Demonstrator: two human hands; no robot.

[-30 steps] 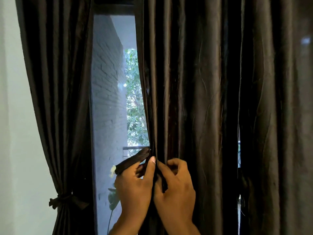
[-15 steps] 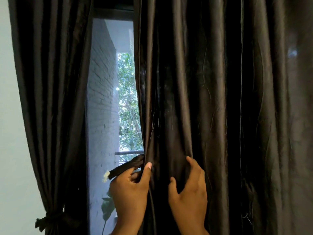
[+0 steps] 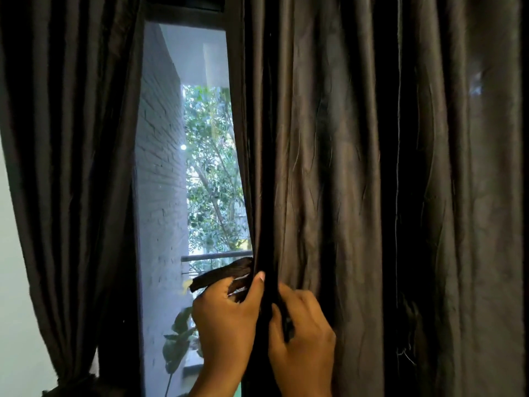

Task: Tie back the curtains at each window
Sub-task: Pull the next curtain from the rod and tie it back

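The right hand (image 3: 303,333), which half a second ago lay flat and spread on the right curtain (image 3: 357,181), has closed in and now pinches a fold at the curtain's left edge between thumb and curled fingers. The left hand (image 3: 226,319) still grips the tie-back (image 3: 221,277), thumb pressed along that edge. The left curtain (image 3: 71,167) hangs gathered beside the window (image 3: 183,181), as before.

You face a dark curtain (image 3: 357,167) of woven cloth with a faint sheen and fine creases. The tie-back strip (image 3: 221,277) looks matching cloth. The outside wall (image 3: 160,167) is rough painted brick.
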